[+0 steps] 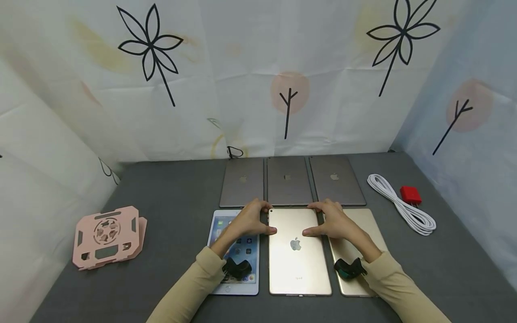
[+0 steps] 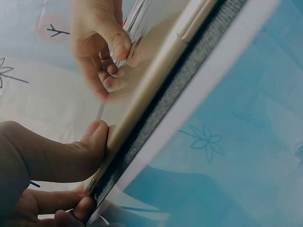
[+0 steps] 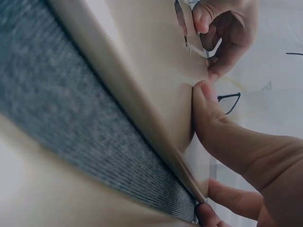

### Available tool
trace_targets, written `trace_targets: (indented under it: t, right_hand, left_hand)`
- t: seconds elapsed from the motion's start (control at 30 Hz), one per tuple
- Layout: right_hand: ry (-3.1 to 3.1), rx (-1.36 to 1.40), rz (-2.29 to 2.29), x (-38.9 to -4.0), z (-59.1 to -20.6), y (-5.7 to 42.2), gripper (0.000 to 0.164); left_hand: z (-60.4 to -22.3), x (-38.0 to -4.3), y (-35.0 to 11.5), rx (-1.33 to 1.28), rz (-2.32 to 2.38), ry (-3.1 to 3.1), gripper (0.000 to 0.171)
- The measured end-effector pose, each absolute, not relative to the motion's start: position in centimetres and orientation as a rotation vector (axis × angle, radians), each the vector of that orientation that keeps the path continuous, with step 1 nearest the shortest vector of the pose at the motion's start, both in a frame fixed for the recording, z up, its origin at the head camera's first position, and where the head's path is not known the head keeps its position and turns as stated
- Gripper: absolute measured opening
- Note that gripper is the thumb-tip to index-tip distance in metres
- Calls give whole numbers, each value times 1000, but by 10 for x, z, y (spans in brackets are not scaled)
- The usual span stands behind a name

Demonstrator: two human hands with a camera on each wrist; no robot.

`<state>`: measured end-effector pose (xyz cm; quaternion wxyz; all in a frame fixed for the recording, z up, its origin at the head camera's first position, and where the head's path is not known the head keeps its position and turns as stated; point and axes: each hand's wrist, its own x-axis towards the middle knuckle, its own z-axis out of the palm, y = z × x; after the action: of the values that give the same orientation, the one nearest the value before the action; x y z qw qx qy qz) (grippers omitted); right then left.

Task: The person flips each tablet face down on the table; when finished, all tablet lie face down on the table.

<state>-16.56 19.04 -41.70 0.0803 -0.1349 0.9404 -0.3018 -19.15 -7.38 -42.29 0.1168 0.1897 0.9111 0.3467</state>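
A gold tablet (image 1: 299, 264) lies back side up in the middle of the front row, its apple logo showing. My left hand (image 1: 253, 218) grips its upper left corner, thumb (image 2: 97, 142) on the back and fingers at the edge. Opposite, my right hand (image 1: 332, 220) holds the upper right corner the same way, its thumb (image 3: 204, 101) flat on the back. Under my left forearm is a white-framed tablet (image 1: 236, 289) with app icons on its screen. Another gold tablet (image 1: 361, 220) lies partly hidden beneath my right hand and wrist.
Behind stand three grey tablets in a row: left (image 1: 242, 179), middle (image 1: 288, 179) and right (image 1: 337, 179). At right lie a coiled white cable (image 1: 404, 206) and a red plug adapter (image 1: 410, 195). Pink cut-out plates (image 1: 86, 240) sit at left on the grey table (image 1: 173, 193).
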Motion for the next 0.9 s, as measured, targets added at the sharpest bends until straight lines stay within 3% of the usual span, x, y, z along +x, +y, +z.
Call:
trace_targets:
  t: [0.57, 0.9]
  right_hand:
    - [2796, -394, -902, -160, -415, 187, 82]
    - [2827, -469, -901, -150, -407, 177, 69]
  left_hand:
    - [-426, -190, -76, 643, 996, 2689, 63]
    - [-429, -191, -85, 786, 974, 2664, 66]
